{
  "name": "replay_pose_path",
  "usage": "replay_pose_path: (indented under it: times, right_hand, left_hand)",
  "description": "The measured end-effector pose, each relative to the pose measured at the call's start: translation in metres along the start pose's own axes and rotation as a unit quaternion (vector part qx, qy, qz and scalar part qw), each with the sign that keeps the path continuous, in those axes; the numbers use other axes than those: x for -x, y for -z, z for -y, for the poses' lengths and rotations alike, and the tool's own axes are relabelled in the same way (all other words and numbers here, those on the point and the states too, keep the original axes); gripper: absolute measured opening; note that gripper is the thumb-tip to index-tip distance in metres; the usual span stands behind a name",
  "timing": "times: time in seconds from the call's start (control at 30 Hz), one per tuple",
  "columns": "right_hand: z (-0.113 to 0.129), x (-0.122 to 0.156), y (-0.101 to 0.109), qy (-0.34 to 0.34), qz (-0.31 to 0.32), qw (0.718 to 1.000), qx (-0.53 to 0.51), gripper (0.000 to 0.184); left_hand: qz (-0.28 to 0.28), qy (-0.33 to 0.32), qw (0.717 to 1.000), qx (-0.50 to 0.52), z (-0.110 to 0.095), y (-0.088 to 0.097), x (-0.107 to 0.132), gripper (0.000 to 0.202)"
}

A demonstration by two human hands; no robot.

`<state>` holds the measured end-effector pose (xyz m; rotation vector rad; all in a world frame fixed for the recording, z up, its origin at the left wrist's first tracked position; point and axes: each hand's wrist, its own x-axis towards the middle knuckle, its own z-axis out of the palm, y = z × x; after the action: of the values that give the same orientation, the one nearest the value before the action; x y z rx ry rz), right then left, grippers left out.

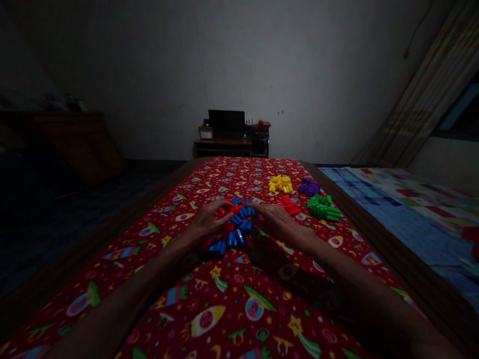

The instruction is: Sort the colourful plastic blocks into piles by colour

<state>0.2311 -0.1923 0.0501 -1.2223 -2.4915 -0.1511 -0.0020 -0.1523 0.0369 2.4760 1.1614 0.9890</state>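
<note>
On the red patterned cloth (220,314) lies a mixed heap of small plastic pieces, blue pieces (239,236) among red pieces (235,210). My left hand (208,218) is at the heap's left side, thumb and index finger apart, with red showing between them. From the right, my right hand (279,221) reaches in with its fingers stretched out to the blue pieces at the top; its lower fingers are in shadow. Whether either hand touches a piece firmly is hard to see. Right of my right hand is a small red pile (290,205).
Farther right lie a yellow pile (280,184), a purple pile (309,186) and a green pile (323,208). Beyond the cloth stands a low desk (222,144) with a dark screen (226,123). A bed with a checked cover (392,199) is on the right. The room is dim.
</note>
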Motion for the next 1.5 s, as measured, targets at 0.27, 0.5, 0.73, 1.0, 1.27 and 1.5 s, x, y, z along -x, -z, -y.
replay_pose_path:
  times: [0.27,0.5,0.73,1.0,1.27,1.5]
  right_hand:
    - [0.013,-0.003,-0.018,-0.003,0.028,0.999,0.040,0.023]
    - [-0.035,-0.002,0.005,-0.156,-0.012,0.981,0.117,0.027]
    - [-0.059,0.005,-0.002,-0.145,-0.038,0.987,0.059,0.030]
    - [-0.028,-0.001,-0.031,0.010,0.091,0.996,0.017,0.025]
    - [-0.059,0.002,-0.033,-0.054,-0.067,0.993,-0.081,0.030]
    - [-0.083,0.011,-0.019,-0.151,-0.058,0.987,-0.003,0.024]
  left_hand:
    - [0.085,0.012,0.991,0.100,-0.024,-0.002,0.002,0.032]
    - [0.067,0.014,0.998,-0.005,-0.004,0.008,0.000,0.030]
    - [0.156,0.039,0.987,-0.013,0.007,0.011,0.005,0.029]
    - [0.195,0.037,0.980,0.016,0.010,0.008,0.004,0.030]
    - [0.194,0.074,0.977,0.039,0.016,0.008,0.004,0.021]
    - [0.147,0.143,0.972,0.116,0.014,0.016,0.000,0.024]
